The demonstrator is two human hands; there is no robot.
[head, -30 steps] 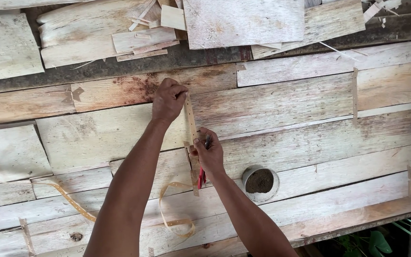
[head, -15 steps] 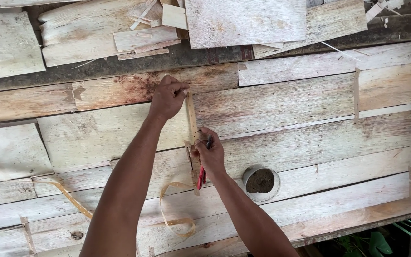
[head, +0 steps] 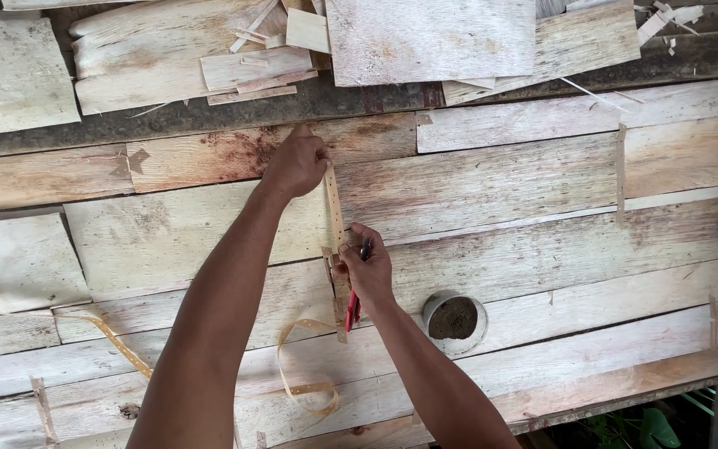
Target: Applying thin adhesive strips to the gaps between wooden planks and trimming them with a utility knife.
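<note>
The left hand (head: 295, 162) presses its closed fingers on the top end of a thin wooden strip (head: 334, 212) lying upright across the plank bench (head: 542, 183). The right hand (head: 367, 270) grips a red-handled tool (head: 352, 309), fingers curled tight around it, at the strip's lower part. A round tin (head: 454, 318) sits just right of the right hand. A curled strip (head: 305, 378) lies below the tool.
</note>
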